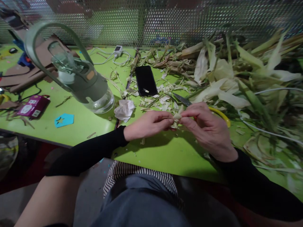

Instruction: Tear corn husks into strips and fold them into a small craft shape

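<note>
Near the front edge of the green table, my left hand (151, 124) pinches a thin stem. At the stem's end is a small pale piece of corn husk (177, 116), folded or bunched; its exact shape is too small to make out. Thumb and fingertips of my right hand (203, 126) are closed on the same husk piece from the other side. Scissors with yellow handles (221, 115) lie partly under my right hand, their dark blades (182, 99) pointing away to the left. Husk scraps (165, 102) are scattered just beyond my fingers.
A large heap of corn husks (236, 72) covers the right side. Beyond my hands lies a black phone (146, 80). A tall green water bottle (87, 85) stands left of crumpled tissue (124, 110). A white charger (117, 50) with cables sits before the perforated screen (113, 28).
</note>
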### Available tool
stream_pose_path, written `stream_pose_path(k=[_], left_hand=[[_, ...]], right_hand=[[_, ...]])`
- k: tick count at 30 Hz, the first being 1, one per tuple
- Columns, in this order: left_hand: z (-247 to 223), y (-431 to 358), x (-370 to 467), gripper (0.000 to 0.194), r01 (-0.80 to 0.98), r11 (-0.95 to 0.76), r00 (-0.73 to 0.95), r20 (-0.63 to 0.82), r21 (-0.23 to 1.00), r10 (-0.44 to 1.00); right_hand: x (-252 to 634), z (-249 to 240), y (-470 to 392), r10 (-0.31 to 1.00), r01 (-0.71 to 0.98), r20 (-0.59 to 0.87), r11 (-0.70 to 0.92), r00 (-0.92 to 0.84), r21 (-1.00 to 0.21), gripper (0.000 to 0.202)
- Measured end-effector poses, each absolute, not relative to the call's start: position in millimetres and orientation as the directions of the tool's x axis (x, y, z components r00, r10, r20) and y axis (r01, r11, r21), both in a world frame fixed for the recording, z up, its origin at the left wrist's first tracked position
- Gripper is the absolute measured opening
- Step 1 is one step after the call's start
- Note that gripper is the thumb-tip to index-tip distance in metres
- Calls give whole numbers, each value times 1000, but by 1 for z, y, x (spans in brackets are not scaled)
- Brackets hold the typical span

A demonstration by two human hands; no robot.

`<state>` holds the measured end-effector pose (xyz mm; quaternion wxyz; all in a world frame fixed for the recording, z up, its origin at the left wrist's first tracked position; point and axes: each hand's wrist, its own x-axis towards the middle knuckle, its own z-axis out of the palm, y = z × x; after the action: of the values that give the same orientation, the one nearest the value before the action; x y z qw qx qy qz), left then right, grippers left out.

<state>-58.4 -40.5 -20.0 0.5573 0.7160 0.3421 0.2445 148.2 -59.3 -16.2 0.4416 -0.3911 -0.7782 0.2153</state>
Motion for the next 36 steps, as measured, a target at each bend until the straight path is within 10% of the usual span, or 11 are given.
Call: stream_pose_path(k=[9, 36], left_hand=[[-12, -39, -64, 25, 153, -88, 644, -32, 984, 764], [-15, -40, -61, 26, 168, -70, 612, -48, 983, 789]], right_hand=[[152, -5, -54, 665, 611, 554, 725, -500, -318, 8], [151, -7, -55, 650, 647, 521, 729, -553, -223, 9]])
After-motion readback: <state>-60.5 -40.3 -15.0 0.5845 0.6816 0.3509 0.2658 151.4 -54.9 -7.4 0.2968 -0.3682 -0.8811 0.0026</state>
